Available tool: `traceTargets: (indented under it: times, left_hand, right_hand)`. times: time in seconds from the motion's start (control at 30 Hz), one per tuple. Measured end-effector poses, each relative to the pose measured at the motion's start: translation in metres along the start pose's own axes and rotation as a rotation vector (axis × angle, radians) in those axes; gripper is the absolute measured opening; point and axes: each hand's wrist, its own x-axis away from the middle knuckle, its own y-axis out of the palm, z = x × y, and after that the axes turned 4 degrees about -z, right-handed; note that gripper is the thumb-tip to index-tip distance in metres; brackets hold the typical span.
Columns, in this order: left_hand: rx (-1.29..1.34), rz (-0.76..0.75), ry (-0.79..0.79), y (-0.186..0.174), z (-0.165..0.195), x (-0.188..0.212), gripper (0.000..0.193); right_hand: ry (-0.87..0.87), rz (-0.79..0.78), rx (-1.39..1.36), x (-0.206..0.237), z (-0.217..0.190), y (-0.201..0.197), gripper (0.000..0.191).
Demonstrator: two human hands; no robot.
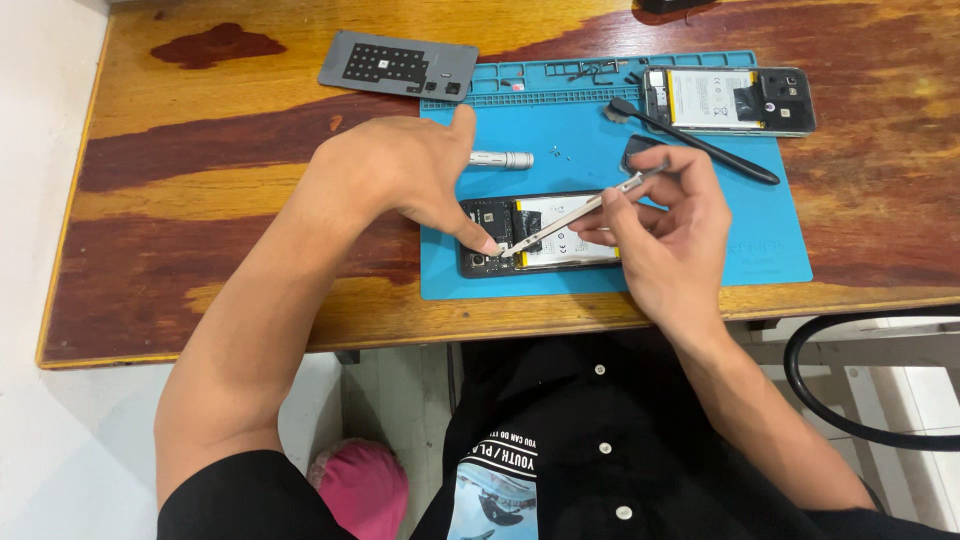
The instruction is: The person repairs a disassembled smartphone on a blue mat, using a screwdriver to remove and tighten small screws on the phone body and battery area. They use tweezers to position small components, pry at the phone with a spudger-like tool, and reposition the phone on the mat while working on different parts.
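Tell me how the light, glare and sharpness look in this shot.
Head view: even, soft light with faint shadows under the left hand and right hand; mild sheen on the wooden table; the opened phone and tweezers are sharp; edges bend slightly.

The right hand [665,225] hides one end of the opened phone [530,235]; the tiny screws [560,153] are too small to tell.

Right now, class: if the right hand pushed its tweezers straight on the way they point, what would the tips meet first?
The right hand aims the tweezers down-left. Their tips seem already at the opened phone, beside the left hand fingertip; pushed on, they would probably meet that fingertip first, though depth is unclear.
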Motion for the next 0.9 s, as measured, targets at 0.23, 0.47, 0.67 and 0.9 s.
traceTargets:
  times: [0.23,0.47,0.67,0.9]
  left_hand:
    - [-0.003,-0.01,-0.012,-0.001,0.001,0.001,0.119]
    - [0.007,-0.034,-0.042,-0.002,0.003,0.002,0.115]
    - [0.009,-0.012,-0.014,-0.002,0.002,0.001,0.12]
    - [0.01,-0.029,-0.037,-0.001,0.002,0.001,0.115]
  right_hand:
    - [0.163,0.022,-0.069,-0.013,0.007,-0.004,0.029]
    - [0.125,0.014,-0.064,-0.012,0.006,-0.005,0.029]
    - [0.048,-0.003,-0.022,-0.007,0.004,-0.004,0.03]
    - [0.004,-0.011,0.0,-0.004,0.0,-0.004,0.03]
